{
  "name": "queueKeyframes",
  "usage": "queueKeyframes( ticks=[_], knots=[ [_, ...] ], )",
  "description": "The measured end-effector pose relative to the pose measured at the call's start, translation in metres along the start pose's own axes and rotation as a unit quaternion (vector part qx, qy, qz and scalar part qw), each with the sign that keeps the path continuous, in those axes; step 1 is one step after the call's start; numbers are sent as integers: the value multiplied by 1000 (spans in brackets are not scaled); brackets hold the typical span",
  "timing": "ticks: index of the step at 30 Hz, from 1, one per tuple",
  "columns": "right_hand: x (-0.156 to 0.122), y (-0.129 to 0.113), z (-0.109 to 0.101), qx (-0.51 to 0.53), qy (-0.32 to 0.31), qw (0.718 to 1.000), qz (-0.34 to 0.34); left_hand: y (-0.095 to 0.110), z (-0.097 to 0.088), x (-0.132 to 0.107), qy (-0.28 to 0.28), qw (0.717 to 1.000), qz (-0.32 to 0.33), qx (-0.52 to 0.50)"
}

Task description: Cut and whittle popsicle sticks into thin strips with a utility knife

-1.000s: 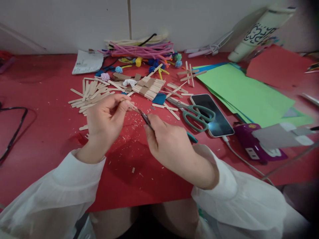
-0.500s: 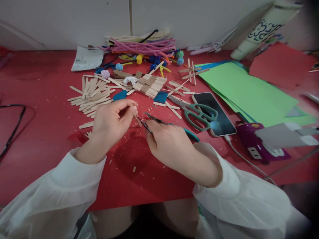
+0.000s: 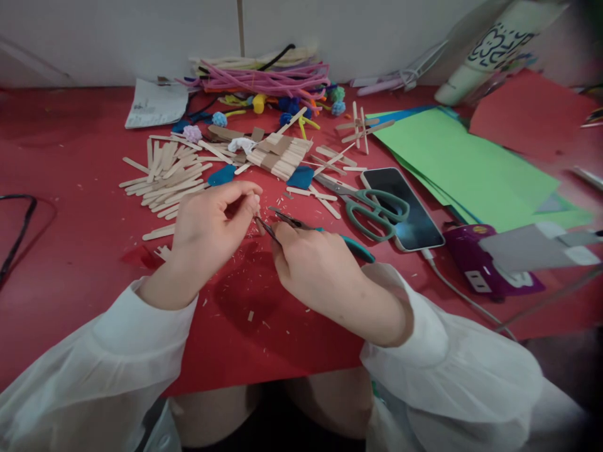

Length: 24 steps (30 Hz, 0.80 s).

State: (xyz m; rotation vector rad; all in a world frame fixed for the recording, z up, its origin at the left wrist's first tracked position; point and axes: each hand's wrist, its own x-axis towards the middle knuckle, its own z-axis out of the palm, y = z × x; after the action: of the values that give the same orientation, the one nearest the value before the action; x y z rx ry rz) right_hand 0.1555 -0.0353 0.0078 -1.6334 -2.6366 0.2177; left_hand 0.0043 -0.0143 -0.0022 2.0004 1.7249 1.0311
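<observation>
a red, flat tabletop [image 3: 94, 238] fills most of the view. loose white cloth sleeves [image 3: 452, 364] reach over its near edge. on the right lie overlapping sheets of bright green paper [image 3: 475, 163], with a sheet of red paper [image 3: 527, 113] beside them and a pale green cylindrical bottle with a black drawn pattern [image 3: 494, 53] tilted behind. a bundle of pink and cream fuzzy stems [image 3: 264, 81] lies by the wall; nearer, on the left, is a heap of flat pale wooden craft sticks [image 3: 174, 176].

the right hand [image 3: 320, 263] is closed around a dark-tipped hand tool with a teal handle [image 3: 358, 249]; its two dark tips stand apart. the left hand [image 3: 211, 220], near the heap, pinches thumb to fingers on a short thin wooden strip [image 3: 261, 230], which points down over the table just beside the lower tip; whether they touch, i cannot tell.

a dark-screened rectangular phone [image 3: 421, 220] lies right of the hands, partly under green-handled metal scissors [image 3: 352, 202]. beyond the hands is a small raft of wooden sticks with brown bands [image 3: 277, 157]. tiny pale wood slivers [image 3: 251, 316] are scattered beneath the hands.
</observation>
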Motion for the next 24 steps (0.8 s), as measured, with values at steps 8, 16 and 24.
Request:
queueKeyframes(
  ticks=[8, 16, 24],
  knots=[
    [-3, -1, 1, -25, 29, 999, -15, 1, 3, -1, 6, 1000, 8, 13],
    [-3, -6, -3, -36, 22, 999, -22, 8, 3, -3, 22, 998, 20, 47],
    [-4, 0, -4, -39, -5, 999, -33, 3, 4, 0, 40, 998, -3, 45]
  ],
)
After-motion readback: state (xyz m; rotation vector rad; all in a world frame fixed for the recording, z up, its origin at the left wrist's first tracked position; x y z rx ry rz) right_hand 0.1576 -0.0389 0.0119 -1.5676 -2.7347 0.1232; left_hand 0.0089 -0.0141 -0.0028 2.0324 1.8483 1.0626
